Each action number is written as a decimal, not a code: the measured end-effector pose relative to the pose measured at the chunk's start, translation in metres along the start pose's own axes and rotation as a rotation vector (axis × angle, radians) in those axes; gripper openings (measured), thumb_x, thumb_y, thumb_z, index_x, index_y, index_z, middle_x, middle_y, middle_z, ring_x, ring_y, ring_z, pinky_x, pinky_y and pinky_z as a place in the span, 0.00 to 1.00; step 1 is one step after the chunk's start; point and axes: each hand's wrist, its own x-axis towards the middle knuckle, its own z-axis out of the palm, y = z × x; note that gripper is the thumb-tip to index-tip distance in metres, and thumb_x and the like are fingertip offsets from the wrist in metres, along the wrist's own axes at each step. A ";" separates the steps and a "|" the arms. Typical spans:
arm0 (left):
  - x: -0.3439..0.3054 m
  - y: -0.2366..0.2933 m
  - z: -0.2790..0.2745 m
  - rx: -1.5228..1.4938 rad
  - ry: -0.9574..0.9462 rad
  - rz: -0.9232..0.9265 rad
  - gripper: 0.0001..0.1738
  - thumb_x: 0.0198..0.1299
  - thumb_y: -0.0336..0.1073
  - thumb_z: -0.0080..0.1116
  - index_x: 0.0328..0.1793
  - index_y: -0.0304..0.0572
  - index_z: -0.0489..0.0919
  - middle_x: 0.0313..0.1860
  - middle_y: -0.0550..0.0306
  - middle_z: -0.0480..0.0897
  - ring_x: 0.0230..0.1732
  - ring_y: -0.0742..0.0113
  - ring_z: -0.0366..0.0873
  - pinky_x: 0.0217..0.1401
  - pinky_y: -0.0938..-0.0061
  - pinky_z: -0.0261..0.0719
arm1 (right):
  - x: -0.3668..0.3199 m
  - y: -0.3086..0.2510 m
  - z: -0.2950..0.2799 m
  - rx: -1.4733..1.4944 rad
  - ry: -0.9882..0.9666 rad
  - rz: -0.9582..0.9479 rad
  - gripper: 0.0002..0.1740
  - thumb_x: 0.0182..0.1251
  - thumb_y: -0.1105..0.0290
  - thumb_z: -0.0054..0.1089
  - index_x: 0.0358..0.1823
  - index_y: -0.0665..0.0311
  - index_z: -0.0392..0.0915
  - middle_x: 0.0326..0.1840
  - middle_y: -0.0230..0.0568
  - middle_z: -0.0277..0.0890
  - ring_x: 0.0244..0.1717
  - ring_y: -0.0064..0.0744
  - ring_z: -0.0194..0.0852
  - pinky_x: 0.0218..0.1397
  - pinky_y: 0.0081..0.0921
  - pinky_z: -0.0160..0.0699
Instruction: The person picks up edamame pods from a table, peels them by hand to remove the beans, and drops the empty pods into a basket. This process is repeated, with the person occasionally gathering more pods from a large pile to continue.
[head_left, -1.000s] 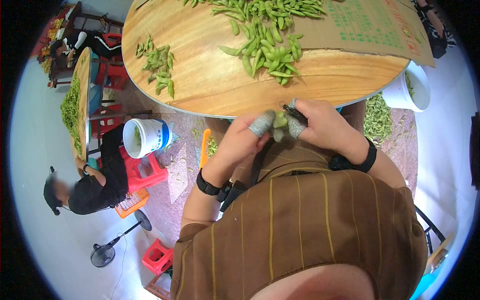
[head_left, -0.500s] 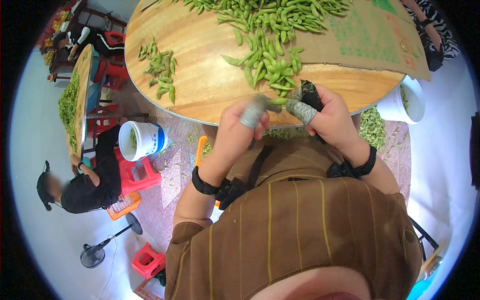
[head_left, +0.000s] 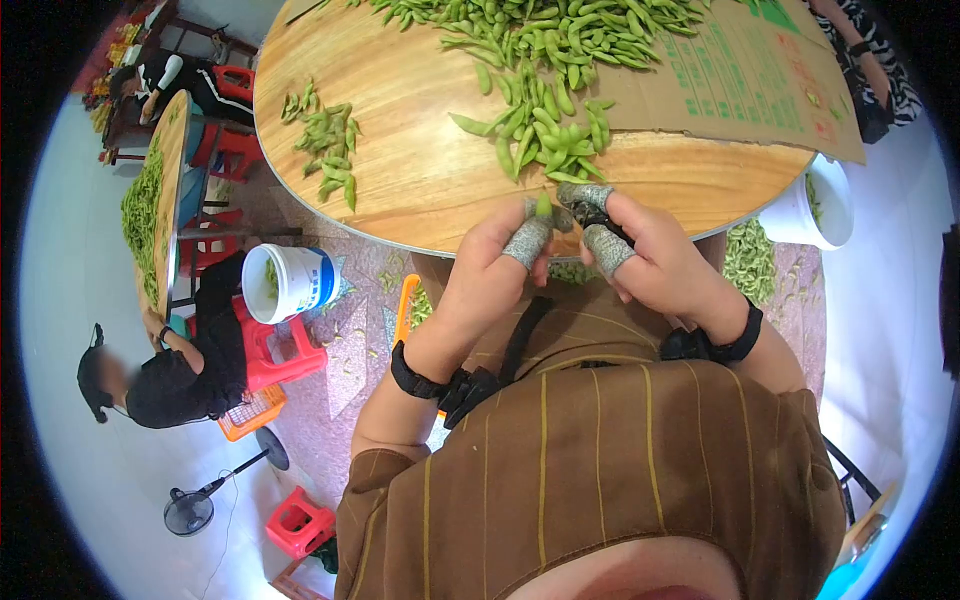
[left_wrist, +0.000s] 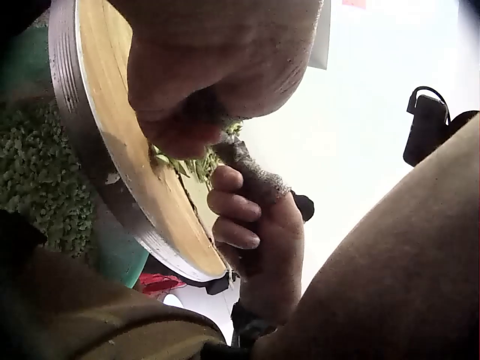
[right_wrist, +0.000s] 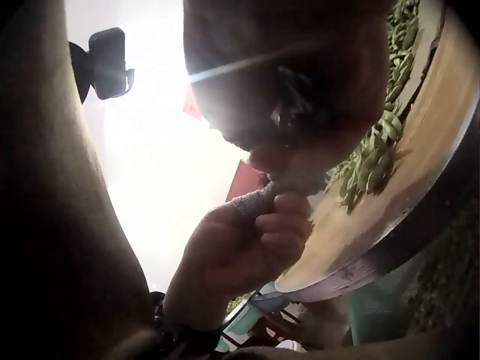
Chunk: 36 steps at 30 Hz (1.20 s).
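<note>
A green pod [head_left: 544, 207] stands upright just over the near edge of the bench [head_left: 420, 170], held between both hands. The left hand [head_left: 490, 270] has a narrow grip, thumb and forefinger pinching the pod from below. The right hand [head_left: 655, 262] closes its curled fingers on the other side. Grey sleeves [head_left: 527, 242] cover the pinching fingers, I judge for a firmer hold on the smooth skin. A pile of pods [head_left: 545, 125] lies on the bench just behind the hands, easy to reach. A white bucket [head_left: 285, 280] stands below the bench, at its left.
</note>
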 end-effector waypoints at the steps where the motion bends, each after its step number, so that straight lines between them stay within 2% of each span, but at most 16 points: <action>1: 0.000 -0.001 0.000 0.001 -0.003 -0.004 0.07 0.65 0.28 0.47 0.47 0.37 0.75 0.28 0.65 0.74 0.26 0.78 0.69 0.29 0.83 0.69 | 0.000 0.002 0.000 0.003 0.002 0.003 0.17 0.58 0.75 0.51 0.50 0.68 0.69 0.31 0.52 0.74 0.32 0.47 0.76 0.36 0.35 0.73; 3: 0.001 -0.002 -0.001 0.045 -0.055 -0.038 0.05 0.64 0.27 0.47 0.43 0.38 0.75 0.27 0.66 0.74 0.24 0.78 0.68 0.28 0.83 0.67 | 0.003 0.007 0.001 -0.045 0.005 -0.218 0.15 0.57 0.75 0.50 0.48 0.68 0.70 0.31 0.48 0.72 0.32 0.38 0.74 0.37 0.32 0.72; 7: 0.000 0.001 0.003 0.198 -0.063 -0.036 0.05 0.65 0.29 0.48 0.41 0.39 0.75 0.25 0.67 0.74 0.23 0.78 0.68 0.27 0.83 0.67 | 0.010 0.031 0.002 -0.043 0.023 -0.283 0.14 0.57 0.75 0.50 0.45 0.69 0.70 0.30 0.47 0.71 0.33 0.36 0.72 0.38 0.30 0.72; 9: -0.002 0.006 0.007 0.546 0.037 0.149 0.06 0.63 0.28 0.48 0.35 0.37 0.75 0.22 0.61 0.73 0.24 0.74 0.71 0.28 0.74 0.71 | 0.012 0.032 0.001 -0.154 0.026 -0.429 0.15 0.66 0.74 0.47 0.54 0.63 0.70 0.33 0.27 0.72 0.22 0.09 0.61 0.20 0.12 0.59; 10: -0.002 0.007 0.008 0.547 0.032 0.146 0.06 0.63 0.28 0.48 0.35 0.37 0.75 0.22 0.61 0.73 0.24 0.74 0.71 0.28 0.74 0.71 | 0.009 0.026 0.000 -0.150 0.030 -0.426 0.15 0.66 0.74 0.47 0.54 0.63 0.70 0.33 0.27 0.72 0.22 0.09 0.61 0.20 0.12 0.59; 12: -0.001 0.009 0.008 0.778 0.075 0.360 0.04 0.61 0.28 0.50 0.36 0.36 0.75 0.23 0.53 0.75 0.24 0.63 0.74 0.29 0.70 0.72 | -0.001 0.003 -0.006 0.162 -0.091 -0.028 0.16 0.57 0.76 0.47 0.49 0.64 0.71 0.32 0.34 0.72 0.28 0.24 0.68 0.32 0.23 0.70; 13: -0.001 0.011 0.008 0.778 0.072 0.361 0.04 0.61 0.28 0.50 0.36 0.36 0.75 0.23 0.53 0.75 0.24 0.63 0.74 0.29 0.70 0.72 | -0.003 -0.003 -0.010 0.163 -0.088 -0.029 0.16 0.57 0.76 0.47 0.49 0.64 0.71 0.32 0.34 0.72 0.28 0.24 0.68 0.32 0.23 0.70; 15: -0.003 0.015 0.007 0.439 0.022 0.098 0.03 0.58 0.27 0.51 0.36 0.36 0.75 0.25 0.48 0.77 0.27 0.51 0.76 0.30 0.67 0.72 | -0.005 -0.010 -0.014 0.371 -0.179 0.151 0.23 0.59 0.76 0.45 0.57 0.59 0.69 0.34 0.27 0.71 0.22 0.16 0.62 0.23 0.16 0.65; 19: 0.003 0.007 0.010 0.709 0.077 0.366 0.02 0.56 0.26 0.53 0.35 0.37 0.75 0.26 0.45 0.77 0.27 0.44 0.74 0.30 0.67 0.72 | 0.001 0.000 -0.009 0.331 -0.161 0.075 0.27 0.61 0.76 0.42 0.64 0.55 0.66 0.33 0.26 0.70 0.18 0.11 0.57 0.18 0.11 0.59; 21: 0.007 0.000 0.010 1.090 0.181 0.686 0.03 0.57 0.27 0.54 0.36 0.37 0.75 0.23 0.44 0.74 0.25 0.44 0.72 0.28 0.65 0.72 | 0.004 0.000 -0.008 0.294 -0.133 0.103 0.28 0.62 0.77 0.41 0.65 0.55 0.65 0.33 0.27 0.70 0.19 0.11 0.57 0.19 0.11 0.59; 25: 0.013 -0.008 0.000 1.137 0.165 0.796 0.02 0.62 0.28 0.52 0.38 0.38 0.74 0.19 0.53 0.72 0.21 0.54 0.71 0.23 0.69 0.69 | 0.012 0.013 -0.007 0.501 -0.180 0.142 0.28 0.64 0.78 0.40 0.66 0.55 0.65 0.33 0.27 0.70 0.19 0.11 0.57 0.19 0.10 0.59; 27: 0.005 -0.004 -0.002 0.179 -0.067 0.024 0.06 0.67 0.33 0.49 0.42 0.38 0.74 0.17 0.62 0.68 0.17 0.68 0.67 0.18 0.74 0.64 | 0.011 0.014 -0.007 0.596 -0.253 0.145 0.27 0.65 0.77 0.41 0.66 0.55 0.65 0.32 0.28 0.70 0.19 0.12 0.57 0.19 0.10 0.58; 28: 0.006 -0.006 -0.006 0.179 -0.069 0.020 0.06 0.67 0.33 0.49 0.42 0.38 0.74 0.17 0.62 0.68 0.17 0.68 0.67 0.18 0.74 0.64 | 0.011 0.018 -0.007 0.600 -0.251 0.148 0.27 0.65 0.77 0.41 0.66 0.55 0.65 0.32 0.28 0.70 0.19 0.12 0.57 0.19 0.10 0.58; 30: 0.009 -0.019 -0.015 -0.660 -0.334 -0.185 0.11 0.71 0.38 0.46 0.45 0.39 0.74 0.18 0.67 0.67 0.15 0.79 0.60 0.17 0.81 0.59 | 0.009 0.026 -0.003 0.645 -0.288 0.093 0.25 0.66 0.76 0.41 0.65 0.55 0.65 0.32 0.27 0.70 0.19 0.11 0.58 0.19 0.10 0.58; 35: 0.008 -0.030 -0.015 -0.834 -0.403 -0.298 0.11 0.70 0.38 0.48 0.48 0.39 0.75 0.20 0.65 0.70 0.16 0.79 0.61 0.18 0.82 0.61 | 0.003 0.033 0.000 0.497 -0.244 0.099 0.25 0.65 0.77 0.43 0.64 0.57 0.67 0.34 0.27 0.71 0.22 0.13 0.62 0.22 0.12 0.62; 36: 0.005 -0.026 -0.013 -0.434 -0.279 -0.277 0.09 0.68 0.36 0.50 0.46 0.39 0.75 0.21 0.61 0.72 0.18 0.74 0.65 0.20 0.78 0.65 | 0.003 0.033 -0.001 0.474 -0.234 0.147 0.24 0.64 0.77 0.45 0.63 0.59 0.68 0.35 0.27 0.72 0.25 0.16 0.67 0.26 0.14 0.68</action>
